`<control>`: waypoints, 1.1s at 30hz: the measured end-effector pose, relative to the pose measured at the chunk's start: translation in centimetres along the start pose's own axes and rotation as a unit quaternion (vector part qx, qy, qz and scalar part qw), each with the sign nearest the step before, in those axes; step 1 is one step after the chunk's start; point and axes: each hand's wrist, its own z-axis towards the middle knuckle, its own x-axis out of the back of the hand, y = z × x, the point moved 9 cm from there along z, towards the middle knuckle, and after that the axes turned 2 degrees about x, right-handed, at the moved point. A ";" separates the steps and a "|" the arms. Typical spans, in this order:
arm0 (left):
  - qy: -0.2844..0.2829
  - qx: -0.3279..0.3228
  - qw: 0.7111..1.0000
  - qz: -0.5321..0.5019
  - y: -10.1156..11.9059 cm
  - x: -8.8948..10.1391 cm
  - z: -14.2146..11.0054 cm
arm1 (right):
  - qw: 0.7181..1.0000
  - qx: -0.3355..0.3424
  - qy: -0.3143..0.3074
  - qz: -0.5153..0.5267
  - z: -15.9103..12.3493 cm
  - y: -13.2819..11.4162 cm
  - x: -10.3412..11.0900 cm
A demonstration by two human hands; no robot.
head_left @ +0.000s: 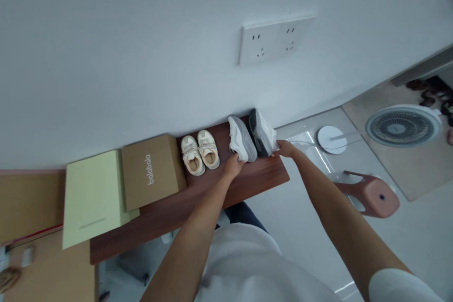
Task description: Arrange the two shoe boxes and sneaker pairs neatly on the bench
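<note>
Two white-and-grey sneakers lie on their sides at the right end of a dark wooden shelf, soles turned toward each other. My left hand is closed on the heel end of the left sneaker. At the shelf's right edge, my right hand grips the heel of the right sneaker, which has a dark sole. To the left stands a pair of small cream shoes, one cream shoe beside the other cream shoe, both upright.
Left of the shoes are a brown shoebox and a pale green box. Cardboard boxes fill the far left. A wall socket plate is above. On the right floor stand a fan and a pink stool.
</note>
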 end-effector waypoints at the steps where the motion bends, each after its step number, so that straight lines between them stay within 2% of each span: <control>1: 0.003 -0.005 1.000 -0.002 0.1 0.1 -0.1 | 1.000 0.012 0.004 -0.007 -0.1 -0.3 0.3; 6: 0.032 -0.018 0.999 -0.014 0.8 0.5 -1.1 | 0.998 0.051 0.020 0.000 -1.1 -1.7 1.3; 11: 0.037 -0.021 0.999 -0.016 1.4 1.0 -1.9 | 0.996 0.074 0.040 -0.008 -2.3 -2.8 2.8; 17: 0.057 -0.075 0.995 0.013 4.0 2.2 -3.0 | 0.986 0.137 0.083 -0.042 -4.1 -4.9 4.5; 20: 0.048 -0.089 0.993 0.063 5.2 2.3 -3.7 | 0.981 0.159 0.086 -0.076 -4.8 -6.2 4.0; 26: 0.048 -0.099 0.982 0.156 6.6 2.5 -4.6 | 0.967 0.179 0.062 -0.172 -6.1 -9.2 1.7; 33: 0.069 -0.100 0.975 0.186 6.7 2.7 -4.4 | 0.956 0.180 0.052 -0.224 -6.0 -11.8 0.3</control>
